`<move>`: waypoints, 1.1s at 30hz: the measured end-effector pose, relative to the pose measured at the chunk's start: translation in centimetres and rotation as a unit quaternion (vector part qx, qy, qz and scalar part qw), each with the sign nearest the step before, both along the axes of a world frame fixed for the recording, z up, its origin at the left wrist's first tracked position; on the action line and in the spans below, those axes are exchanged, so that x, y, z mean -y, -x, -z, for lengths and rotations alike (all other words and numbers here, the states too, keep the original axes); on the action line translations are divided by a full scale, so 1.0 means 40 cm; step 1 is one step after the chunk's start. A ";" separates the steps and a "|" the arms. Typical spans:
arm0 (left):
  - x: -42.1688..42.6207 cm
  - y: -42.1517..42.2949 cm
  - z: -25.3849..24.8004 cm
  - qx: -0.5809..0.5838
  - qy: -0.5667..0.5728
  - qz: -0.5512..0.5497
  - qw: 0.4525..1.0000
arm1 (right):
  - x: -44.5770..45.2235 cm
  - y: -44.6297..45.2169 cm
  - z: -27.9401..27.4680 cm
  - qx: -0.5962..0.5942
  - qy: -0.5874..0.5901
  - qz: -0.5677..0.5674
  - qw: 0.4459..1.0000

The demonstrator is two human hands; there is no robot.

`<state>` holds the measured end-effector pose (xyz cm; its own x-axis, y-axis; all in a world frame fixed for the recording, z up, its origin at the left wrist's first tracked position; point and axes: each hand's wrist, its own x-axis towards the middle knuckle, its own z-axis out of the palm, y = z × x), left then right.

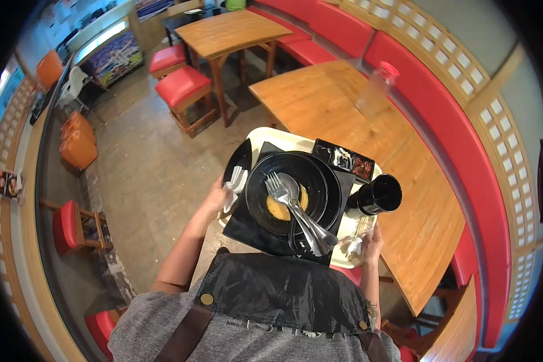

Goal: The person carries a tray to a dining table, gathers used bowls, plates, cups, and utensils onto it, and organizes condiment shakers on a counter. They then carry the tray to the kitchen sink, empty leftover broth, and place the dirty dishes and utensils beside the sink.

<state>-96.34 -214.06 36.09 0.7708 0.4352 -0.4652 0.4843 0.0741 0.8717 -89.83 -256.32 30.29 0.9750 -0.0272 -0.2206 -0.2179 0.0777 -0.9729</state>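
Observation:
A cream tray (262,134) is held in front of my body, my left hand (218,197) closed on its left edge and my right hand (371,244) on its right edge. Stacked black bowls (256,208) stand in the middle on a black square plate (247,232). Inside the top bowl lie a fork (277,187), spoons and some yellowish liquid (277,210). A black cup (380,194) stands at the right, near a black sauce dish (326,151) with white and red remains. Beside my left hand are a dark dish (240,155) and crumpled napkins (235,184).
A wooden table (413,241) with a red-capped clear bottle (378,87) is close on the right, along a red bench (431,90). Another wooden table (235,31) and red stools (184,84) stand ahead. Orange containers (78,140) and a red-seated chair (67,226) are left.

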 end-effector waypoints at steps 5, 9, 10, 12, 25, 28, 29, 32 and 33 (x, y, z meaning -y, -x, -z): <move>-0.207 0.063 -0.052 0.024 -0.001 -0.052 0.998 | -0.223 -0.036 -0.031 0.002 -0.078 -0.081 0.994; -0.357 0.117 -0.134 0.024 0.001 -0.090 0.996 | -0.426 -0.055 -0.064 0.005 -0.056 -0.119 0.991; -0.393 0.128 -0.159 0.021 0.001 -0.107 0.994 | -0.484 -0.064 -0.077 -0.016 -0.084 -0.121 0.989; -0.465 0.151 -0.183 0.021 -0.021 -0.137 0.990 | -0.581 -0.093 -0.073 0.002 -0.066 -0.157 0.985; -0.891 0.222 -0.184 0.052 -0.061 -0.327 0.942 | -1.253 -0.395 -0.061 -0.045 -0.082 -0.345 0.934; -1.024 0.204 -0.197 0.057 -0.081 -0.363 0.927 | -1.474 -0.463 -0.070 -0.038 -0.107 -0.369 0.922; -1.062 0.281 -0.208 0.072 -0.074 -0.375 0.921 | -1.520 -0.410 -0.131 -0.017 -0.086 -0.373 0.924; -1.188 0.261 -0.214 0.092 -0.071 -0.408 0.905 | -1.704 -0.478 -0.166 -0.005 -0.047 -0.416 0.908; -1.237 0.266 -0.218 0.105 -0.066 -0.418 0.900 | -1.774 -0.488 -0.177 -0.001 -0.039 -0.436 0.899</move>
<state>-106.98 -164.59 44.82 0.2125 0.9449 -0.2492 0.1318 0.2250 0.9654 -70.30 -185.34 37.38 0.6170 0.7637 -0.1902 -0.2306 -0.0556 -0.9715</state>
